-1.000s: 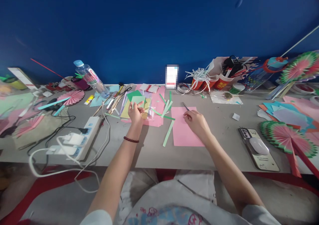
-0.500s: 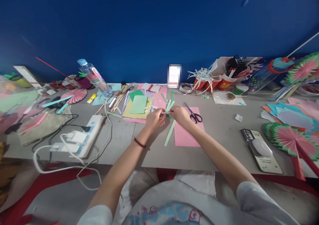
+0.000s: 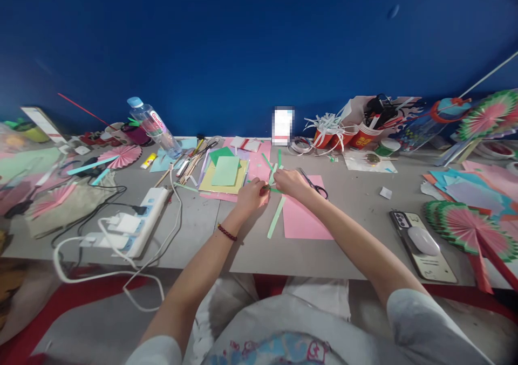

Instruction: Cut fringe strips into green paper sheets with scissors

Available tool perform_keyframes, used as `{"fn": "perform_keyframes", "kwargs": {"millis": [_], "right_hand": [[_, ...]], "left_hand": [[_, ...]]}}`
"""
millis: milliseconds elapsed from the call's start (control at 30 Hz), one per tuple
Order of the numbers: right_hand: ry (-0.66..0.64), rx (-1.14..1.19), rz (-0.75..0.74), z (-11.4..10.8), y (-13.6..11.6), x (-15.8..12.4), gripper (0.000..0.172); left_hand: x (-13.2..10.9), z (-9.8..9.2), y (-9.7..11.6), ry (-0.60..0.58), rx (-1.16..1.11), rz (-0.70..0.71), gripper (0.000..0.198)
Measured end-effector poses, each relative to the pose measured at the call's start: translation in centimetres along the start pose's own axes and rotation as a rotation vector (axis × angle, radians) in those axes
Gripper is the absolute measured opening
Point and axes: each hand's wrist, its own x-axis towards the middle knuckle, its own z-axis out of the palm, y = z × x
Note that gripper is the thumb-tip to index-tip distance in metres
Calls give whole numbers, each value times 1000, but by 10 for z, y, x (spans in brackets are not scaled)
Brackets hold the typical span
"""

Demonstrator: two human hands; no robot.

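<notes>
Apparently I'm sorting green strips (image 3: 277, 217) left of the scissors (image 3: 308, 179). My left hand (image 3: 251, 193) and right hand (image 3: 290, 183) are curling, grasp unclear; the next move is needing light pinching.

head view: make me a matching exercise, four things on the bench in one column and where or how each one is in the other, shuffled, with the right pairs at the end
Things
1. scissors
2. white mouse
3. cluster of green strips
4. clear bottle

Place or state
A. resting on a phone
B. tilted, with a blue cap
C. lying partly over a pink sheet
D. right by the left hand and right hand

Right pairs: 1-C, 2-A, 3-D, 4-B
</notes>
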Motion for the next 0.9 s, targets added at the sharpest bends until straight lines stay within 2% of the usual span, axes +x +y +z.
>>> {"fn": "perform_keyframes", "kwargs": {"millis": [200, 333, 400, 467, 567, 667, 767, 833, 900], "right_hand": [[5, 32, 64, -8, 14, -9, 16], [95, 166, 103, -19, 23, -15, 14], [135, 251, 77, -25, 22, -16, 13], [169, 331, 28, -31, 15, -13, 13], [202, 431, -14, -35, -10, 3, 12], [181, 503, -45, -31, -44, 31, 13], [160, 518, 5, -21, -70, 58, 16], [164, 522, 17, -16, -77, 67, 22], [225, 528, -22, -14, -73, 63, 34]], "left_hand": [[0, 5, -3, 22, -31, 1, 14], [1, 9, -7, 64, -93, 21, 20], [1, 10, -7, 72, -108, -4, 29], [1, 9, -6, 72, -109, -24, 34], [2, 10, -4, 73, -88, 5, 24], [3, 13, -5, 54, -41, -5, 14], [3, 16, -9, 10, -18, -33, 17], [3, 17, -11, -1, -10, -26, 18], [2, 16, -11, 4, 1, -7, 19]]}}
